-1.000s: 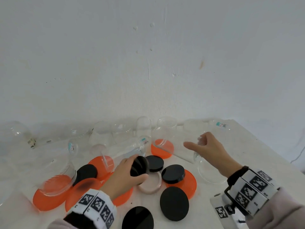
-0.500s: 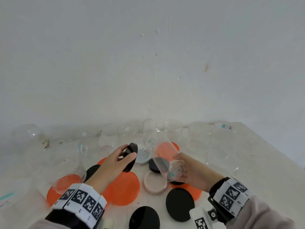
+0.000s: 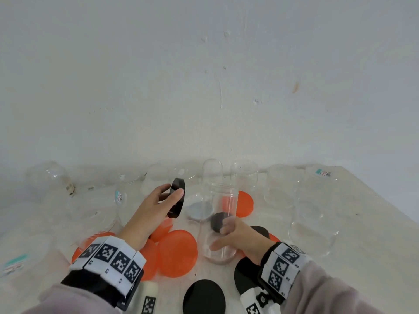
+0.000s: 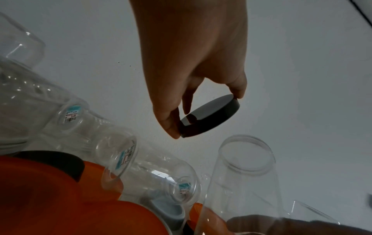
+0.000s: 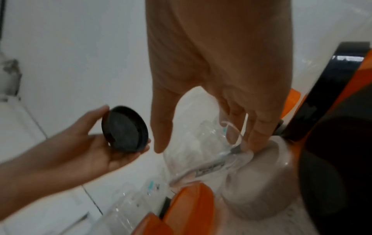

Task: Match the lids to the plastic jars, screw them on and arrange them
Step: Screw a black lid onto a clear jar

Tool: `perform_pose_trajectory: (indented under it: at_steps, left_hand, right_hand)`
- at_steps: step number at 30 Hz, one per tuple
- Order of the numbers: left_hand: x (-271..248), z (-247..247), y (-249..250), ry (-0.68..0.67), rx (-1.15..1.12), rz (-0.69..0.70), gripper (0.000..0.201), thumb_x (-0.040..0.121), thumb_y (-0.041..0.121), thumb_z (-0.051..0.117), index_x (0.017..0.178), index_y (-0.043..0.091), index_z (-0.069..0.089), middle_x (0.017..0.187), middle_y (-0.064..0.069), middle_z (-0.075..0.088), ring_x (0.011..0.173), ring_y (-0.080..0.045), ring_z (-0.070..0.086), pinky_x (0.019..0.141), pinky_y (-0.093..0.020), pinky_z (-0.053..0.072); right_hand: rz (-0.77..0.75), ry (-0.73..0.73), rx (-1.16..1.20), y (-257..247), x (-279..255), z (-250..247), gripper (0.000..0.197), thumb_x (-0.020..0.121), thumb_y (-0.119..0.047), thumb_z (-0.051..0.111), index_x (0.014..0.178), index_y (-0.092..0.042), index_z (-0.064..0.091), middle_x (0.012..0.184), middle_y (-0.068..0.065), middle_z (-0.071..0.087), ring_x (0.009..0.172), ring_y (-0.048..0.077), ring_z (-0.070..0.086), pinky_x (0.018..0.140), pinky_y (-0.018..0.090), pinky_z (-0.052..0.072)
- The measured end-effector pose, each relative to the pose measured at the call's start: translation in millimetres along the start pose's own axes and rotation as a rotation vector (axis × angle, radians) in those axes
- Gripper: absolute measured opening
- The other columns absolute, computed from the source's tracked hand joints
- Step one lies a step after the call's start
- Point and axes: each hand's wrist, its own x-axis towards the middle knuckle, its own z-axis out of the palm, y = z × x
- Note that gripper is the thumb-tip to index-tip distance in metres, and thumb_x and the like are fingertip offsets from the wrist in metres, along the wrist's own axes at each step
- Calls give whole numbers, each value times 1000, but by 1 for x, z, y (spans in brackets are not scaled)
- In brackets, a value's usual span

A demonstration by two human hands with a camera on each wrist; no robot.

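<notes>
My left hand point(image 3: 172, 191) pinches a small black lid point(image 3: 178, 205) by its rim and holds it on edge above the table. The left wrist view shows the same lid point(image 4: 209, 117) between thumb and fingers of that hand point(image 4: 206, 113). My right hand point(image 3: 221, 236) grips the lower part of a tall clear jar point(image 3: 221, 207), which stands about upright with its mouth up. The lid is left of the jar mouth and apart from it. In the right wrist view, thumb and fingers of the right hand point(image 5: 207, 141) wrap the jar point(image 5: 201, 152), and the lid point(image 5: 124, 128) shows its hollow side.
Orange lids point(image 3: 176, 252) and black lids point(image 3: 204, 295) lie flat near me. A grey lid point(image 3: 199, 209) lies behind the jar, and a pale lid point(image 5: 257, 182) lies by its base. Several empty clear jars point(image 3: 281, 186) crowd the back along the wall. The table's edge point(image 3: 385, 207) runs down the right.
My right hand has brought the jar from lying at the back to standing near me. My left hand has lifted the black lid up off the table.
</notes>
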Motion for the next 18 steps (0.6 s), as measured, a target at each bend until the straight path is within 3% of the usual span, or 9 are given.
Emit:
perform_pose_trajectory:
  at_steps: [3, 7, 11, 14, 18]
  left_hand:
    - [0, 1, 1, -21, 6, 8, 50, 84, 50, 60, 130, 31, 51, 118, 6, 62, 103, -13, 63, 85, -27, 50]
    - [-2, 4, 3, -47, 38, 51, 58, 75, 61, 60, 128, 40, 48, 118, 16, 59, 105, -6, 60, 85, -27, 49]
    - [-3, 10, 7, -53, 26, 99, 72, 60, 68, 59, 126, 43, 47, 113, 23, 57, 100, 3, 60, 87, -25, 49]
    - [-4, 15, 12, -82, 14, 114, 69, 59, 66, 60, 123, 44, 47, 113, 24, 57, 98, 3, 61, 82, -20, 49]
    - [-6, 20, 17, -135, 44, 117, 41, 72, 57, 62, 110, 52, 46, 113, 27, 55, 94, 6, 61, 64, -7, 46]
  right_hand:
    - [-31, 45, -101, 1, 6, 4, 94, 57, -16, 90, 134, -20, 36, 118, -6, 49, 108, 11, 51, 85, 23, 45]
    - [-54, 39, -159, 0, 13, 5, 103, 56, -14, 91, 138, -23, 31, 127, -6, 46, 118, 16, 47, 98, 30, 44]
    - [-78, -9, -214, -1, 14, 6, 103, 59, -7, 88, 139, -26, 26, 126, -7, 41, 121, 15, 41, 92, 25, 41]
    - [-93, -37, -212, 0, 12, 3, 99, 62, -3, 84, 137, -30, 26, 131, -6, 42, 123, 15, 41, 90, 25, 41]
    - [-168, -84, -114, -5, 7, 0, 110, 61, 2, 82, 145, -30, 20, 141, -4, 44, 132, 16, 41, 109, 38, 38]
